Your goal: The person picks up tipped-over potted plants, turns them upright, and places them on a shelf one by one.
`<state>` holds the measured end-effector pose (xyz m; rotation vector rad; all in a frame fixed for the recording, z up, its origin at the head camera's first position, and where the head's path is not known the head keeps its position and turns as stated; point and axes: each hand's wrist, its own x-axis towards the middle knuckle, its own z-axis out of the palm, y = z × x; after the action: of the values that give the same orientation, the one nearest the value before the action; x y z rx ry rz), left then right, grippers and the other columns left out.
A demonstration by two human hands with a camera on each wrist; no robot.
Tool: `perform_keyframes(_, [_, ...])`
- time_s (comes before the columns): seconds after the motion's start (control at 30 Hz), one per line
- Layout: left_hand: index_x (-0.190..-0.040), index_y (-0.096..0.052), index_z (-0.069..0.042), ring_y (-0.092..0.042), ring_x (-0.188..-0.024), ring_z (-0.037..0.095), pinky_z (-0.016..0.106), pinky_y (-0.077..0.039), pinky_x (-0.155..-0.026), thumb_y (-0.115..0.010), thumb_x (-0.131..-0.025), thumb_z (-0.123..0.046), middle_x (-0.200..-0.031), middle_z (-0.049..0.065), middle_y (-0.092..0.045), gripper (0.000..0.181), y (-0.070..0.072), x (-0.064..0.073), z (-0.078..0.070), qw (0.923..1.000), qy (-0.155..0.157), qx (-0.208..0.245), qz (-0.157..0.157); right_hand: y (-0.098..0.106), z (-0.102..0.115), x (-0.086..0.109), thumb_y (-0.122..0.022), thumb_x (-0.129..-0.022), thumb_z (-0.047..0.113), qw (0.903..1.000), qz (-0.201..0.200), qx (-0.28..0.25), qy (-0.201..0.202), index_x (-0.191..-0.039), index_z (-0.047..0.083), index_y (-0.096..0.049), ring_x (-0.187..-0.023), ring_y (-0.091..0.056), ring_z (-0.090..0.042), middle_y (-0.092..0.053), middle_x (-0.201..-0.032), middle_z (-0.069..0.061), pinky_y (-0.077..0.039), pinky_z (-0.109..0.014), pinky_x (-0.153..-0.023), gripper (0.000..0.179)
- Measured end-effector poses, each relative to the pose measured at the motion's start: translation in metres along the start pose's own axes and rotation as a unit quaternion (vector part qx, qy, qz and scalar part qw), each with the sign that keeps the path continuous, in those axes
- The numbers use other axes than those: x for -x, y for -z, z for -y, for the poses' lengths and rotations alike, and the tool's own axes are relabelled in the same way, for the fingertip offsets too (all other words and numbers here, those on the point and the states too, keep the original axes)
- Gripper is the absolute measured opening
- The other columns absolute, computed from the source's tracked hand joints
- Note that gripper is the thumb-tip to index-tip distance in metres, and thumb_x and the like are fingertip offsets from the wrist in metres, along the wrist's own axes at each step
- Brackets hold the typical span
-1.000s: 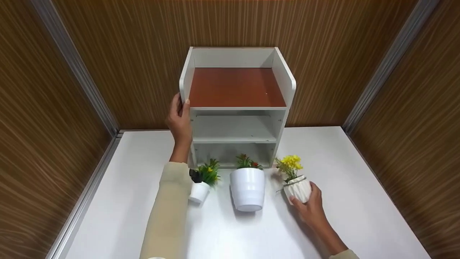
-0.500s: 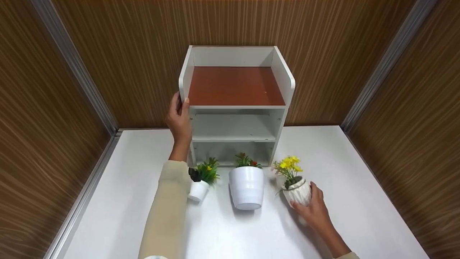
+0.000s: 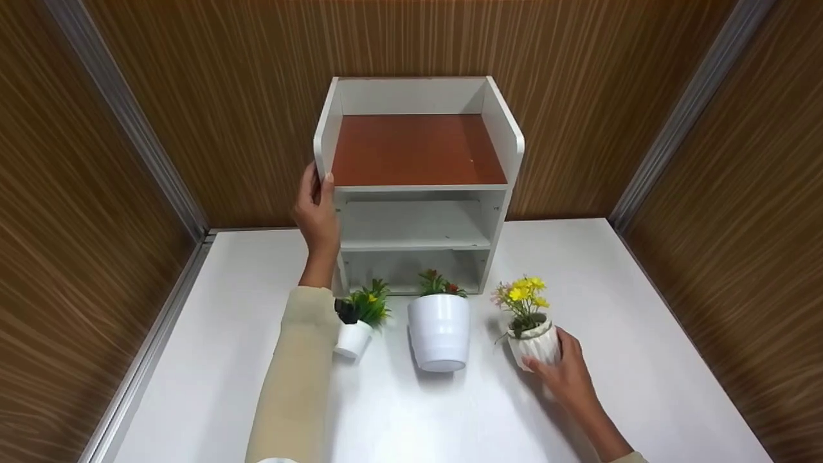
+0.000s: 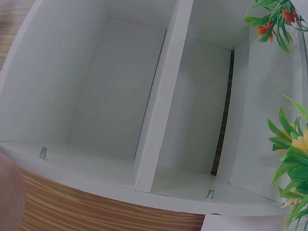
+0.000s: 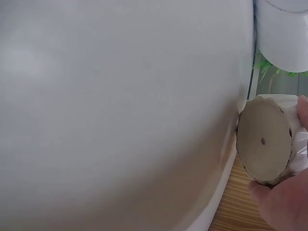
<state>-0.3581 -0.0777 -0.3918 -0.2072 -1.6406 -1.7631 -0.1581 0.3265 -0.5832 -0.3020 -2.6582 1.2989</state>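
Observation:
My left hand (image 3: 317, 218) grips the left side panel of a white shelf unit (image 3: 421, 244), thumb at its front edge and fingers behind. With the right hand (image 3: 566, 370) I hold a ribbed white flowerpot (image 3: 535, 347) by its side; yellow and pink flowers (image 3: 522, 296) rise from it. In the right wrist view the flowerpot's bottom (image 5: 263, 140) shows, with a small hole in it. A larger smooth white pot (image 3: 440, 334) with red flowers stands before the shelf unit. Left of it, a small white pot (image 3: 353, 339) with a leafy yellow-flowered plant is partly behind my left sleeve.
The shelf unit has a brown top board (image 3: 415, 151) and two compartments below, against a wood-grain back wall (image 3: 411, 38). Wood-grain panels with metal strips flank the white table (image 3: 411, 418). Small metal pegs (image 4: 211, 194) stick out inside the shelf unit.
My right hand has tipped the flowerpot more upright, so its soil and rim show more. The left hand stays on the shelf unit. The whole view has shifted slightly.

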Motion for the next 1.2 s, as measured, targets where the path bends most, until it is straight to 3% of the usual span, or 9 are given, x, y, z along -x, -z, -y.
perform_keyframes(0.2, [-0.145,-0.053,-0.009,-0.058,-0.128,0.016,0.034,-0.049,-0.107,-0.058,-0.104,-0.019,-0.142,0.008,-0.06,0.043,0.001,-0.002,0.012,0.9999,-0.005,-0.004,-0.01,0.004,0.002,0.004,-0.08,-0.087,0.034,0.9998,0.013,0.009,-0.012,-0.155,-0.001,-0.026,-0.132,-0.044,-0.044,-0.034,-0.153,-0.027,-0.04,-0.06,-0.106,0.094])
perform_keyframes(0.37, [-0.146,-0.053,-0.014,-0.058,-0.128,0.013,0.034,-0.05,-0.106,-0.059,-0.103,-0.025,-0.142,0.003,-0.06,0.044,0.002,-0.006,0.027,0.9998,-0.015,-0.004,-0.008,0.006,0.001,0.005,-0.082,-0.085,0.026,0.9993,0.014,-0.026,-0.022,-0.153,-0.002,-0.029,-0.138,-0.04,-0.044,-0.034,-0.153,-0.027,-0.039,-0.059,-0.109,0.091])
perform_keyframes(0.57, [-0.147,-0.051,-0.009,-0.056,-0.131,0.016,0.034,-0.048,-0.109,-0.057,-0.104,-0.017,-0.144,0.008,-0.058,0.044,0.004,-0.001,0.006,0.9998,0.015,0.009,0.0,-0.001,-0.003,0.005,-0.085,-0.081,0.011,0.9979,-0.017,-0.059,0.022,-0.143,-0.006,-0.039,-0.132,-0.044,-0.042,-0.035,-0.144,-0.026,-0.042,-0.057,-0.107,0.079])
perform_keyframes(0.67, [-0.147,-0.051,-0.008,-0.056,-0.132,0.016,0.034,-0.047,-0.11,-0.057,-0.104,-0.016,-0.145,0.008,-0.057,0.044,0.005,0.001,0.0,0.9996,0.023,0.012,0.003,-0.004,-0.004,0.004,-0.085,-0.081,0.009,0.997,-0.021,-0.071,0.022,-0.142,-0.008,-0.039,-0.132,-0.043,-0.041,-0.034,-0.143,-0.027,-0.042,-0.055,-0.109,0.078])
perform_keyframes(0.77, [-0.147,-0.051,-0.008,-0.055,-0.132,0.017,0.034,-0.047,-0.11,-0.058,-0.103,-0.016,-0.145,0.009,-0.057,0.044,0.005,0.002,-0.003,0.9995,0.028,0.015,0.002,-0.007,-0.004,0.001,-0.084,-0.081,0.01,0.996,-0.018,-0.087,0.008,-0.142,-0.008,-0.037,-0.134,-0.042,-0.039,-0.034,-0.145,-0.027,-0.045,-0.04,-0.109,0.08])
perform_keyframes(0.9, [-0.145,-0.053,-0.007,-0.057,-0.13,0.018,0.034,-0.048,-0.109,-0.059,-0.103,-0.015,-0.143,0.01,-0.059,0.044,0.003,0.001,-0.001,0.9998,0.015,0.008,-0.004,-0.013,-0.004,-0.004,-0.084,-0.082,0.009,0.9908,-0.009,-0.134,-0.015,-0.146,-0.007,-0.03,-0.138,-0.04,-0.038,-0.033,-0.148,-0.026,-0.046,-0.021,-0.098,0.085])
perform_keyframes(1.0, [-0.144,-0.054,-0.006,-0.059,-0.129,0.018,0.034,-0.049,-0.108,-0.06,-0.102,-0.014,-0.141,0.011,-0.061,0.043,0.003,0.001,-0.001,0.9999,0.002,0.0,-0.011,-0.018,-0.005,-0.007,-0.083,-0.082,0.007,0.985,-0.002,-0.171,-0.022,-0.149,-0.008,-0.025,-0.143,-0.035,-0.039,-0.03,-0.152,-0.028,-0.043,-0.031,-0.109,0.09])
perform_keyframes(1.1, [-0.143,-0.055,-0.005,-0.06,-0.128,0.018,0.034,-0.05,-0.107,-0.06,-0.102,-0.013,-0.14,0.011,-0.061,0.043,0.004,0.002,-0.002,0.9998,-0.003,-0.002,-0.019,-0.023,-0.007,-0.007,-0.084,-0.082,0.009,0.986,0.007,-0.166,-0.019,-0.152,-0.009,-0.022,-0.146,-0.029,-0.042,-0.026,-0.154,-0.03,-0.031,-0.049,-0.12,0.095])
perform_keyframes(1.2, [-0.143,-0.055,-0.005,-0.059,-0.128,0.018,0.034,-0.049,-0.107,-0.06,-0.102,-0.013,-0.14,0.011,-0.061,0.043,0.004,0.002,-0.004,0.9998,0.0,-0.002,-0.021,-0.026,-0.009,-0.005,-0.086,-0.08,0.011,0.9891,0.009,-0.146,-0.011,-0.153,-0.008,-0.024,-0.145,-0.03,-0.045,-0.026,-0.155,-0.031,-0.028,-0.056,-0.12,0.097])
